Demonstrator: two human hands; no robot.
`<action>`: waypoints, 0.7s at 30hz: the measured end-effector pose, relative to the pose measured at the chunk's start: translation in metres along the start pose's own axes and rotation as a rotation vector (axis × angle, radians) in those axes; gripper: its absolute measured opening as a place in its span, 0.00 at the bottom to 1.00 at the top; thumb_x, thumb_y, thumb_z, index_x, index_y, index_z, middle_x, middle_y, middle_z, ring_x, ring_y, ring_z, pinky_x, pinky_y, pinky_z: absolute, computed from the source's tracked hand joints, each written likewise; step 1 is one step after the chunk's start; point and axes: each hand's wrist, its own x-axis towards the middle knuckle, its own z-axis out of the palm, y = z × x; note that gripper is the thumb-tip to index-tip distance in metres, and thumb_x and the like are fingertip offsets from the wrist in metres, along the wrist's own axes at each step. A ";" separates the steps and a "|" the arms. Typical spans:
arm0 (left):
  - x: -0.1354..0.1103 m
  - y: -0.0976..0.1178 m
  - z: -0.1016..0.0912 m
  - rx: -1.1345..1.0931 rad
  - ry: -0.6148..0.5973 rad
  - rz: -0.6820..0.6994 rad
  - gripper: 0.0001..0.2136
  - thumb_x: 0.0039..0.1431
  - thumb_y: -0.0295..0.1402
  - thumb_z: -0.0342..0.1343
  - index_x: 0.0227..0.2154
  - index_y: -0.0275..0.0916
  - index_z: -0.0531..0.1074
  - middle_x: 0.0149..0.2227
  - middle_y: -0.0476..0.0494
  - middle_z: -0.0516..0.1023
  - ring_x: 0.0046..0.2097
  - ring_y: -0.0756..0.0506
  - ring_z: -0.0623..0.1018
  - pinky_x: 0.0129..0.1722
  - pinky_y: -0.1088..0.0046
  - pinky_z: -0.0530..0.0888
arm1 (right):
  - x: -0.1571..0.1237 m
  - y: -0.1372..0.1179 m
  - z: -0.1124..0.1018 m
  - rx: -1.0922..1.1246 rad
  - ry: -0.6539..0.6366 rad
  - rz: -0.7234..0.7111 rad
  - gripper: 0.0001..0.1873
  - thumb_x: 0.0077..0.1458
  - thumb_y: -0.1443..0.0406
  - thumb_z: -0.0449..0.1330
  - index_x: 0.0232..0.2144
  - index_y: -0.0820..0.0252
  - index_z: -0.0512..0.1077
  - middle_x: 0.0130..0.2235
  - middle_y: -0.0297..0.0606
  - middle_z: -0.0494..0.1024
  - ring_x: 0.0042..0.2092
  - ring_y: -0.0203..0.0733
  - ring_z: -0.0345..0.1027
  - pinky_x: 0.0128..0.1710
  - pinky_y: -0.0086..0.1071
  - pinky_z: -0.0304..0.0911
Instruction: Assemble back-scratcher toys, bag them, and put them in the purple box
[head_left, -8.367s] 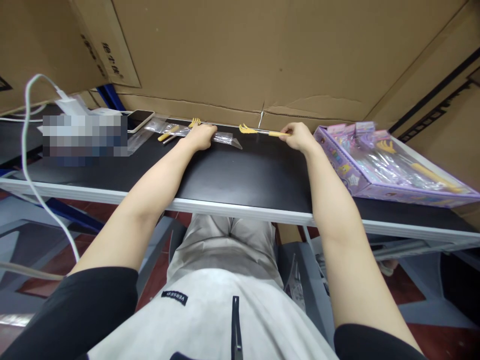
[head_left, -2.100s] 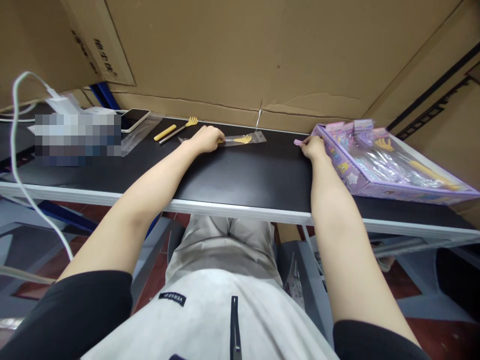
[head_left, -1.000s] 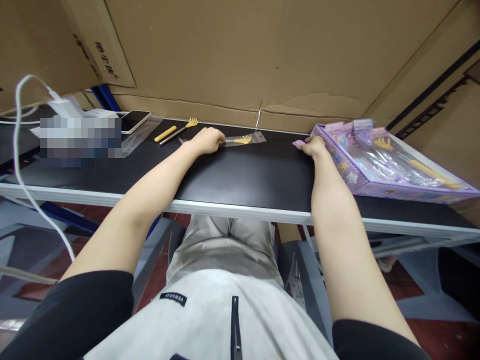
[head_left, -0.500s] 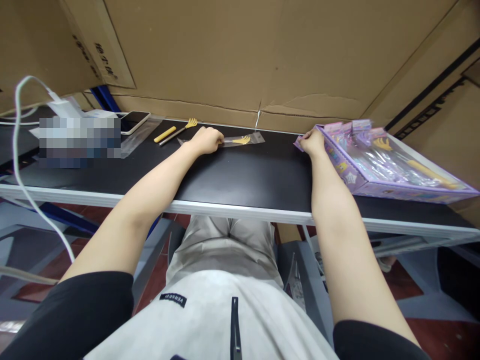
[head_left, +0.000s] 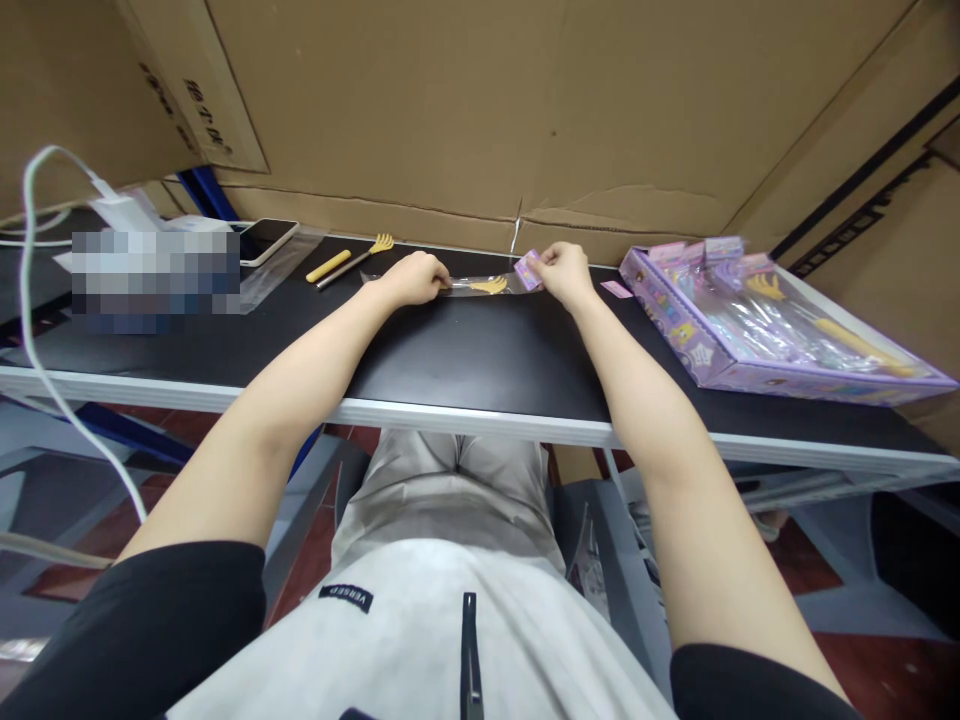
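Note:
A back scratcher with a yellow claw lies in a clear plastic bag on the black table. My left hand is closed on the bag's left part, its fingertips at the scratcher's shaft. Between the fingertips of my right hand is a small purple card, at the right end of the bag. Whether the card overlaps the bag's end or sits inside it, I cannot tell. Left of my left hand lies an unbagged back scratcher, beside a yellow handle.
On the right, a purple display box holds several bagged back scratchers. A pink card lies beside it. To the left are a phone, a clear bag and a white cable. Cardboard walls the back.
My right hand has moved left from beside the display box to the bag's right end, bringing the purple card. A pink card now shows on the table there. My left hand stays put.

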 end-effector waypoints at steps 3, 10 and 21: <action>0.001 -0.001 0.001 -0.029 0.002 0.034 0.25 0.56 0.23 0.52 0.52 0.40 0.87 0.51 0.41 0.88 0.55 0.41 0.84 0.63 0.67 0.76 | -0.004 -0.004 0.011 -0.005 -0.046 -0.014 0.07 0.61 0.63 0.65 0.33 0.56 0.71 0.36 0.42 0.78 0.46 0.50 0.75 0.57 0.44 0.71; 0.000 0.003 -0.001 0.001 -0.001 0.013 0.24 0.57 0.22 0.52 0.51 0.39 0.87 0.51 0.41 0.88 0.55 0.40 0.84 0.61 0.68 0.76 | 0.003 0.009 0.014 -0.175 -0.067 0.047 0.05 0.61 0.67 0.63 0.32 0.56 0.70 0.42 0.48 0.79 0.51 0.55 0.74 0.60 0.47 0.69; -0.001 0.008 -0.001 0.041 0.014 0.006 0.24 0.56 0.23 0.52 0.50 0.40 0.88 0.51 0.40 0.88 0.55 0.38 0.85 0.60 0.65 0.77 | 0.006 0.021 0.012 -0.262 -0.061 -0.071 0.07 0.63 0.64 0.62 0.43 0.59 0.74 0.52 0.56 0.78 0.61 0.67 0.71 0.65 0.61 0.64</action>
